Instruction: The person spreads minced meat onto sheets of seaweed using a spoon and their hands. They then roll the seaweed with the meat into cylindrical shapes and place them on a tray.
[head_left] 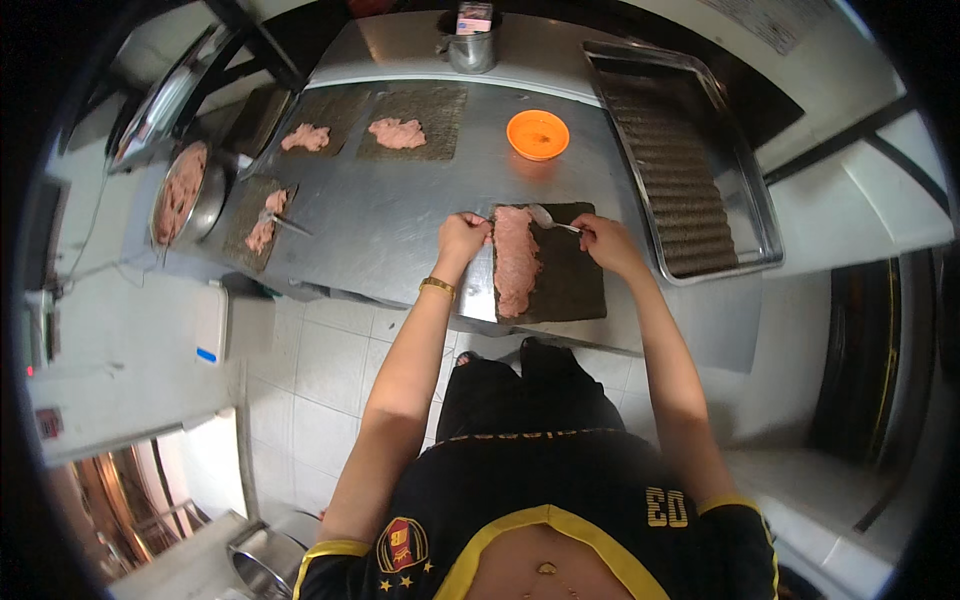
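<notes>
A dark seaweed sheet [573, 265] lies flat at the front edge of the metal table, directly before me. Pink minced meat paste [515, 262] forms a long strip down its left side. My left hand [463, 240] is closed, its fingertips pinching the sheet's upper left edge. From the right, my right hand [608, 243] grips the handle of a metal spoon [543, 217]. The spoon's bowl is over the sheet, just right of the strip's top end. Beyond the sheet stands an orange bowl [538, 135] with liquid in it.
More seaweed sheets with meat lumps [398, 133] lie at the back left. Another spoon [285, 222] rests on a nearer left lump. A metal bowl of meat [205, 205] stands far left. Right, a metal tray [748, 220] holds several dark rolls. A metal pot [470, 53] stands behind.
</notes>
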